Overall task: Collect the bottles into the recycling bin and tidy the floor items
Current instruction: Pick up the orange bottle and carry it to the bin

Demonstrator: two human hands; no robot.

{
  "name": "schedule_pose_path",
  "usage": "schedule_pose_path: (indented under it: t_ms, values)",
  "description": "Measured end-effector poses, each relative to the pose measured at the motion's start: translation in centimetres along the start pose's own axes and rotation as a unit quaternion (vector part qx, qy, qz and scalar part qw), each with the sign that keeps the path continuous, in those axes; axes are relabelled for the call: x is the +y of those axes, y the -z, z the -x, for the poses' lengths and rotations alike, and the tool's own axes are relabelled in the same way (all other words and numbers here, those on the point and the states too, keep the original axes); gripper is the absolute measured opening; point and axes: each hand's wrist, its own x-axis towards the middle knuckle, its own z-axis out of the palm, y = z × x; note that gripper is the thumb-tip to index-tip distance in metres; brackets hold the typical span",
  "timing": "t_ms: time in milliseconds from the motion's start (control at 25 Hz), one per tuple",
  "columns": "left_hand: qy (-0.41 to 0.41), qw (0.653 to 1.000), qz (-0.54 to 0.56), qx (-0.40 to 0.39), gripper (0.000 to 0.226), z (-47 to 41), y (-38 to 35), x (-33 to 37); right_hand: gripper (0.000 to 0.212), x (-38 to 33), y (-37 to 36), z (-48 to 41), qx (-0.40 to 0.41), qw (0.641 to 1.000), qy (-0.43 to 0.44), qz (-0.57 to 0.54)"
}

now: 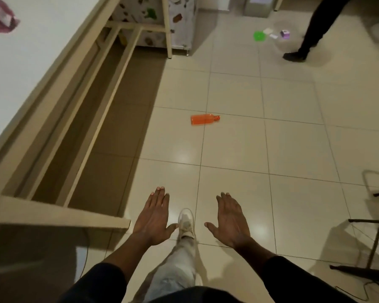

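An orange bottle (204, 119) lies on its side on the tiled floor, neck pointing right, well ahead of both hands. My left hand (154, 217) and my right hand (230, 220) are held out flat, palms down, fingers apart, holding nothing. Farther off on the floor lie a green lid (259, 36), two small white pieces (268, 30) and a small purple and white box (285, 33). No recycling bin is clearly recognisable.
A long white table (20, 68) with a beige frame runs along the left. A patterned cabinet (177, 20) stands beyond it. Another person's dark leg and shoe (298, 54) are at the top right. Dark chair legs (372, 248) stand at the right. My white shoe (186, 221) is between the hands.
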Motion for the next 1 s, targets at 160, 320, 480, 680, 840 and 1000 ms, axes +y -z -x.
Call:
schedule_pose_path:
  t_ms: [160,320,480,680,840,1000]
  values:
    - [-0.032,0.999,0.001,-0.015,0.107,-8.5,3.0,-1.0,0.098,1.7,3.9,-5.0,0.022,0.999,-0.005,0.027]
    - [-0.06,0.998,-0.026,0.002,0.106,-16.7,7.0,-1.8,0.1,3.2,8.3,-11.5,0.029,0.999,-0.02,0.033]
    - [-0.061,0.998,-0.028,0.007,0.105,-23.1,10.1,-2.7,0.1,5.3,11.5,-18.0,0.043,0.998,-0.035,0.018]
    - [-0.036,0.999,-0.027,-0.014,0.106,-30.1,11.7,-2.9,0.098,9.9,13.8,-25.6,0.03,0.999,-0.032,-0.012]
    - [0.023,0.999,-0.017,-0.023,0.105,-35.7,13.3,-1.4,0.095,15.5,16.1,-32.4,-0.011,1.0,0.003,0.006]
    - [0.098,0.995,0.027,-0.014,0.106,-41.5,16.3,1.2,0.1,19.7,20.6,-40.0,-0.02,0.994,0.076,0.081]
